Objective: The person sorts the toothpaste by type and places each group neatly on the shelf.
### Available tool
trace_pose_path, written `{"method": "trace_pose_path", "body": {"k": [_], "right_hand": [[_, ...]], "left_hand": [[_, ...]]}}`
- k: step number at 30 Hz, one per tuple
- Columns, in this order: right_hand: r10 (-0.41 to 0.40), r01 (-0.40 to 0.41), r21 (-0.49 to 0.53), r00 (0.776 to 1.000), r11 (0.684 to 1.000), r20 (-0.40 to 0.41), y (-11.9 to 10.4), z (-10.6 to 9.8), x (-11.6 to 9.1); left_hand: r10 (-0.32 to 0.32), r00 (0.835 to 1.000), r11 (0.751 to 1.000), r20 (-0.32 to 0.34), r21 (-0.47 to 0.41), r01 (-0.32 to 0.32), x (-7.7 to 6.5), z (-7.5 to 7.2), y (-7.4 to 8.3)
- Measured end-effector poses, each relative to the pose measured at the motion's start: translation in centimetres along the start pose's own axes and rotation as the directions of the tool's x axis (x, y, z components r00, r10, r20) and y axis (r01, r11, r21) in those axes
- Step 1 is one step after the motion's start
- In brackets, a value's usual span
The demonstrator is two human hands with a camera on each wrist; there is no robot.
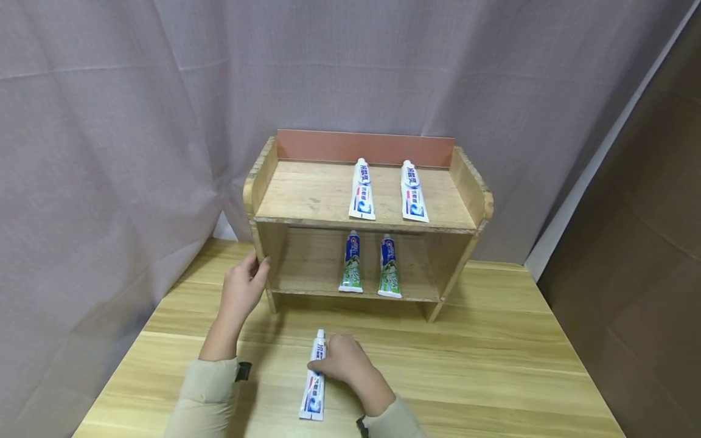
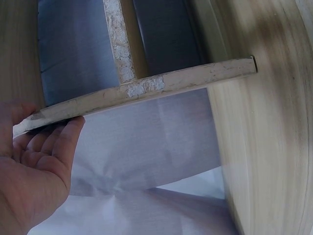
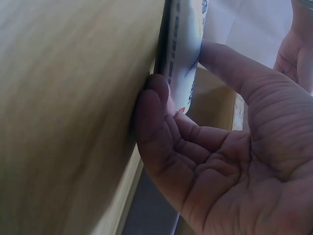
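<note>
A white toothpaste tube (image 1: 314, 395) with blue lettering lies on the wooden table, its cap toward the shelf. My right hand (image 1: 348, 363) pinches it near the middle, thumb across the top and curled fingers along its right side. In the right wrist view, the fingertips (image 3: 159, 90) sit low at the tube's edge, close to the table surface. On the left, my left hand (image 1: 243, 291) holds the side board of a small two-tier wooden shelf (image 1: 306, 194). The left wrist view shows the board's edge (image 2: 171, 84) between thumb and fingers.
Two white toothpaste tubes, one left (image 1: 362, 191) and one right (image 1: 413, 193), lie on the upper tier. Two blue-and-green tubes, left (image 1: 352, 264) and right (image 1: 389, 267), lie on the lower tier. Behind the shelf hangs a grey curtain (image 1: 328, 67).
</note>
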State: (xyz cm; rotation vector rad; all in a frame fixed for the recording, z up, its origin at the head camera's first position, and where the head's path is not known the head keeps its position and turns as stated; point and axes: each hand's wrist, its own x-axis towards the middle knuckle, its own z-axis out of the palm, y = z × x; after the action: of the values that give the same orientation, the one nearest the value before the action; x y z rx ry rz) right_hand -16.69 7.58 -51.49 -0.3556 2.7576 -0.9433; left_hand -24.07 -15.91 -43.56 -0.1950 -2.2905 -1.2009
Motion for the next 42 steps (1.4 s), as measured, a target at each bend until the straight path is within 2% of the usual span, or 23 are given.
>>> {"method": "trace_pose_path", "body": {"k": [6, 13, 18, 28, 42], "right_hand": [[-0.009, 0.009, -0.001, 1.000, 1.000, 0.024, -0.5, -0.3, -0.2], [0.005, -0.009, 0.057, 0.997, 0.998, 0.077, -0.5, -0.2, -0.2], [-0.014, 0.004, 0.101, 0.995, 0.995, 0.100, -0.1, -0.3, -0.1], [-0.050, 0.037, 0.114, 0.993, 0.993, 0.110, 0.3, -0.5, 0.1], [-0.037, 0.016, 0.176, 0.992, 0.984, 0.117, -0.3, -2.1, -0.3]], "left_hand": [[-0.001, 1.000, 1.000, 0.003, -0.016, 0.001, 0.1, 0.0, 0.0], [-0.003, 1.000, 0.999, 0.022, -0.033, 0.004, 0.1, -0.1, 0.0], [-0.009, 1.000, 1.000, 0.022, -0.022, 0.009, 0.1, 0.0, 0.0], [-0.016, 1.000, 1.000, 0.021, -0.004, 0.016, 0.1, -0.1, 0.1], [0.001, 1.000, 1.000, 0.007, -0.010, -0.001, 0.0, 0.0, -0.2]]}}
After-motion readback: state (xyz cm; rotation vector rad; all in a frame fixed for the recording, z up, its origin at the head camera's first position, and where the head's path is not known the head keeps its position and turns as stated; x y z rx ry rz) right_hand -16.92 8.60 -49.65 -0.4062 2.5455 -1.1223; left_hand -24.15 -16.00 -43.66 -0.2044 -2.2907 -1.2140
